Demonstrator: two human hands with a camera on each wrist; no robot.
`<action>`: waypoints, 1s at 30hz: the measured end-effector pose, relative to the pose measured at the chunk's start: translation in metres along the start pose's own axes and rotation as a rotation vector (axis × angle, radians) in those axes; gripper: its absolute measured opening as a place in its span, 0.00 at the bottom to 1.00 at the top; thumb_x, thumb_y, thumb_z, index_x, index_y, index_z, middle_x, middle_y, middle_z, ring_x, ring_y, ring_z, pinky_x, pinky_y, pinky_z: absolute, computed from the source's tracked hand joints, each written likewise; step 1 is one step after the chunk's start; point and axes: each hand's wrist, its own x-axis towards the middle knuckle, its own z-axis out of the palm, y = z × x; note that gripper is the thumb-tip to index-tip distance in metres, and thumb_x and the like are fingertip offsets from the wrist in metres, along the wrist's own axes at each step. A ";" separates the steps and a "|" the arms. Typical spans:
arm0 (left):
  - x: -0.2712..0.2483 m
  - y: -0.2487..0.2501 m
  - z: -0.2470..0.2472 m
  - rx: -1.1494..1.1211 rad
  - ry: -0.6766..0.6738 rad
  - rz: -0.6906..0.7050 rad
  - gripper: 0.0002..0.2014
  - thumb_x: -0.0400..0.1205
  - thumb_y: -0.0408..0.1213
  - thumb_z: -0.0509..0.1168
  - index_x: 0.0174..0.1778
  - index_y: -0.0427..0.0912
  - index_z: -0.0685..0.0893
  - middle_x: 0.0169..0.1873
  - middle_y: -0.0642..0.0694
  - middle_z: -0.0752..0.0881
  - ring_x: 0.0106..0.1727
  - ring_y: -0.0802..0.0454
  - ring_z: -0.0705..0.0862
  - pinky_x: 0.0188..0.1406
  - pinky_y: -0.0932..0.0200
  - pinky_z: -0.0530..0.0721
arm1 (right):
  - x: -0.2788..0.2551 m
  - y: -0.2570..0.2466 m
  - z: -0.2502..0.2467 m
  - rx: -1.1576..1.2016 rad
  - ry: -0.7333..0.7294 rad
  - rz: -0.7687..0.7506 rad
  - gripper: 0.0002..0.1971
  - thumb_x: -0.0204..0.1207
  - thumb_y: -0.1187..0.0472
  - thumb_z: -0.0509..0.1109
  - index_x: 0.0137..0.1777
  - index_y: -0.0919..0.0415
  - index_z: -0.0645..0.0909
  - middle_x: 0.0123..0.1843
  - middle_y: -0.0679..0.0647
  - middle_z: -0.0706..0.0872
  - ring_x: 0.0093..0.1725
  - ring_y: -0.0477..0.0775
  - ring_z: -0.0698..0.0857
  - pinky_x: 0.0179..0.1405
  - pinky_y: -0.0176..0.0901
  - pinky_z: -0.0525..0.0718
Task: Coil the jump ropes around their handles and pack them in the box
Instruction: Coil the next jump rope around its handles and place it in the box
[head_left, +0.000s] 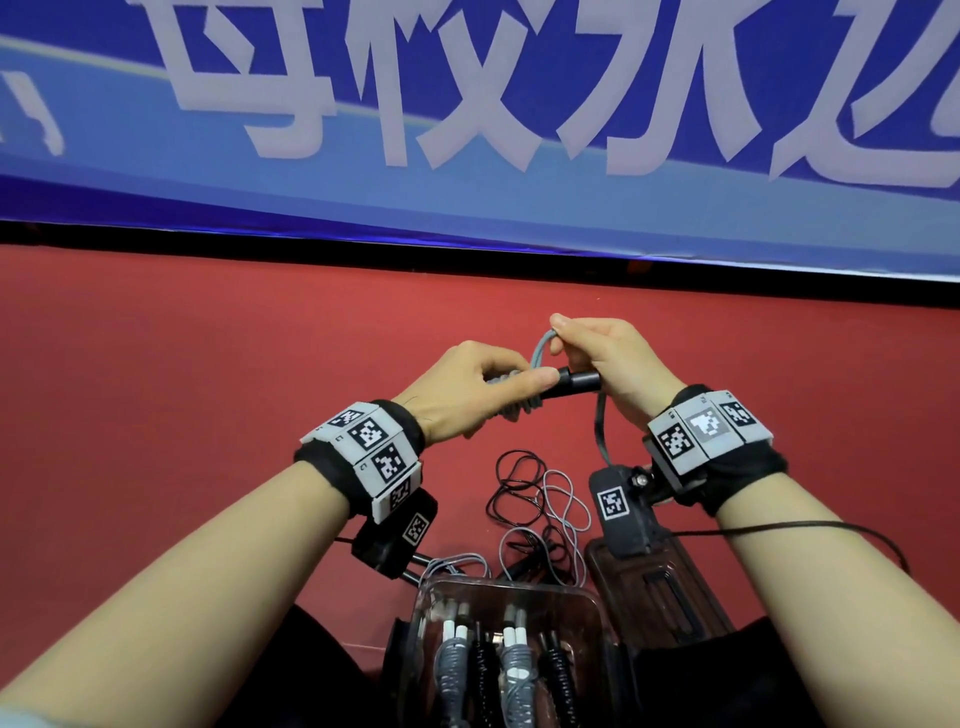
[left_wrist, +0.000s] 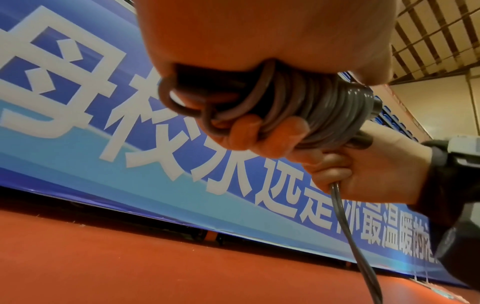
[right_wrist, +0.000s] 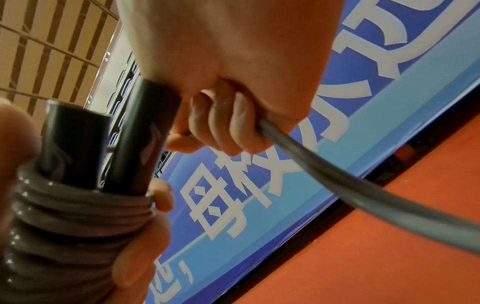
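Left hand: the left hand (head_left: 467, 392) is curled round the wound end of the handles, thumb laid along the top, fingertips (left_wrist: 249, 131) pressed into the coils.
Right hand: the right hand (head_left: 605, 364) is closed, pinching the free run of the grey rope (right_wrist: 337, 176) above the handles; a loop arches from its fingers to the bundle.
Handles: two black handles (right_wrist: 111, 144) side by side, roughly level, held above the red surface (head_left: 182, 364), their bare ends toward the right hand.
Coil: grey turns (left_wrist: 330, 109) packed tight round both handles, looser loops at the far end.
Slack: the rope drops from the right hand toward a tangle of loose ropes (head_left: 540, 499), black and grey, on the surface.
Box: clear box (head_left: 597, 613) nearest the person, with several coiled ropes standing inside.
Backdrop: blue banner (head_left: 130, 171) with large white characters.
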 end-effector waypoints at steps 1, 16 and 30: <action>0.000 0.001 0.000 -0.011 0.011 0.000 0.19 0.79 0.59 0.66 0.35 0.48 0.88 0.29 0.44 0.87 0.25 0.56 0.80 0.20 0.57 0.74 | 0.000 0.000 0.000 0.010 0.000 0.016 0.19 0.84 0.52 0.64 0.31 0.56 0.81 0.19 0.44 0.65 0.20 0.45 0.61 0.19 0.36 0.58; 0.005 0.007 -0.002 -0.192 0.346 -0.084 0.16 0.88 0.52 0.57 0.56 0.41 0.76 0.32 0.44 0.86 0.21 0.47 0.75 0.17 0.63 0.71 | 0.000 0.009 0.019 -0.065 -0.134 0.193 0.23 0.87 0.50 0.55 0.34 0.60 0.77 0.19 0.46 0.64 0.16 0.44 0.58 0.15 0.31 0.56; 0.011 -0.020 -0.023 -0.113 0.524 -0.193 0.15 0.89 0.49 0.54 0.49 0.43 0.81 0.36 0.42 0.85 0.19 0.60 0.77 0.13 0.68 0.68 | -0.011 0.003 0.021 -0.415 -0.161 0.043 0.16 0.86 0.55 0.55 0.51 0.50 0.87 0.17 0.42 0.70 0.19 0.41 0.67 0.25 0.38 0.66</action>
